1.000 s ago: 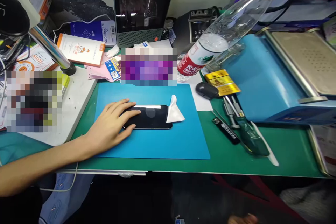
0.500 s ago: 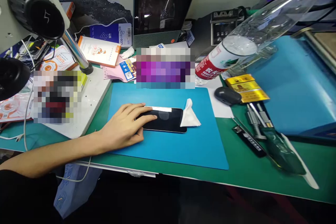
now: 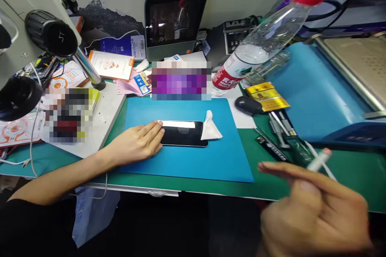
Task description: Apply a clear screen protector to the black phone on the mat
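Grey wall w/ a dark peeled patch point(image 3: 104, 18) backs a green bench point(image 3: 244, 186), cluttered L to R. Black phone point(image 3: 181, 135) lies flat mid-bench on the blue mat point(image 3: 171, 162), glossy face up; long axis runs L–R, approx parallel to the mat's near edge. Can't tell which end is its top. Bright strip along its far long edge, maybe glare.

Around it, from L: black knob point(image 3: 51, 34) and chrome post point(image 3: 87, 66) on a white base point(image 3: 111, 108), then orange-edged box point(image 3: 111, 64), blue LCD box point(image 3: 120, 47), tablet-like display point(image 3: 175, 20) behind, purple item (pixelated) btwn display & mat. White tissue point(image 3: 211, 128) stands peaked at the phone's R end, touching or nearly so. Further R: red-capped bottle point(image 3: 250, 54), dark rounded case point(image 3: 248, 105), gold pack point(image 3: 268, 96), black strip w/ white lettering point(image 3: 273, 148), hand tools, big blue machine point(image 3: 328, 92).

L hand point(image 3: 140, 140) comes in from the L, palm down, covering the phone's L end; fingers straight & together, laid on it, not gripping. R hand point(image 3: 313, 209) is nr the camera, low R, well apart from phone, blurred: index finger straight, aimed L, other fingers curled, small white stick point(image 3: 319, 160) pinched btwn fingers. It partly blocks the tools behind.
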{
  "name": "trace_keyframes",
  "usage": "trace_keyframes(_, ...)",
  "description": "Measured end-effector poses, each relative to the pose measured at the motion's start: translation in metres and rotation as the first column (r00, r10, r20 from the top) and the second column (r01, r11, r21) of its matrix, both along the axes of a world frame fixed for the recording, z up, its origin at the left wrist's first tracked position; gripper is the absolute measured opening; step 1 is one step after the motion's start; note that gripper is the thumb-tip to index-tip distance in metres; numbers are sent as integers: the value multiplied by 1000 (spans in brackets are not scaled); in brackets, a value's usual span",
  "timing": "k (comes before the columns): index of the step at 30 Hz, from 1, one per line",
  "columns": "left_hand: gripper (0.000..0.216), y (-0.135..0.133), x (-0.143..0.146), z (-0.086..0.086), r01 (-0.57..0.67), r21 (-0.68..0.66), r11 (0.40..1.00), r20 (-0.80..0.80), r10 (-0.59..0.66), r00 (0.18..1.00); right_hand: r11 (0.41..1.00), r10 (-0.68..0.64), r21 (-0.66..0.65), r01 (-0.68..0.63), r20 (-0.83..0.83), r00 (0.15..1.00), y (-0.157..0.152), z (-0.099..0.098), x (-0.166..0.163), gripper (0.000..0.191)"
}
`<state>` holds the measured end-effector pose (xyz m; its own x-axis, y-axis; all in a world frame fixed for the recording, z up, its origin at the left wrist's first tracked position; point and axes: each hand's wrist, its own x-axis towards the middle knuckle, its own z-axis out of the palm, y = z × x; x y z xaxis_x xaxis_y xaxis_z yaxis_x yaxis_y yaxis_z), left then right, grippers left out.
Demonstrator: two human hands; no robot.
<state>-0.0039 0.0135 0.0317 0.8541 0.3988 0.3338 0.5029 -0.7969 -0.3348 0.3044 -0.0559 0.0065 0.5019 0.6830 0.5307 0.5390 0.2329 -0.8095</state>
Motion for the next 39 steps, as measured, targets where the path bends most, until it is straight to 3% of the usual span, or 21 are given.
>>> trace_keyframes(3,30,-1,-1,2,-5,24,1000,-19,5,1000,989,107,-96,-109,-33,994,33,3,-18,27)
trace_keyframes(6,32,-1,-4,3,-2,19,1000,-37,2,999,929,262,-265,-257,-14,965,54,-2,-28,34)
trace_keyframes(9,33,-2,-7,4,-18,4,1000,-56,18,998,901,333,-296,-318,-1,943,61,-11,-27,41)
trace_keyframes(15,34,-1,-11,3,-11,-134,991,1,11,1000,874,388,-347,-339,80,918,54,-15,-23,31)
trace_keyframes(21,33,3,-11,9,5,-120,993,-17,-7,1000,831,476,-395,-391,144,867,52,-8,-27,29)
trace_keyframes(27,32,4,-11,11,34,-31,999,-60,-36,998,842,469,-380,-384,162,868,53,-8,-26,27)
trace_keyframes(34,32,4,-11,11,48,-70,996,-48,-51,998,848,469,-372,-378,194,862,53,-6,-27,23)
trace_keyframes(39,43,6,-13,10,30,-199,980,37,-23,999,848,473,-371,-378,210,856,53,-5,-28,24)
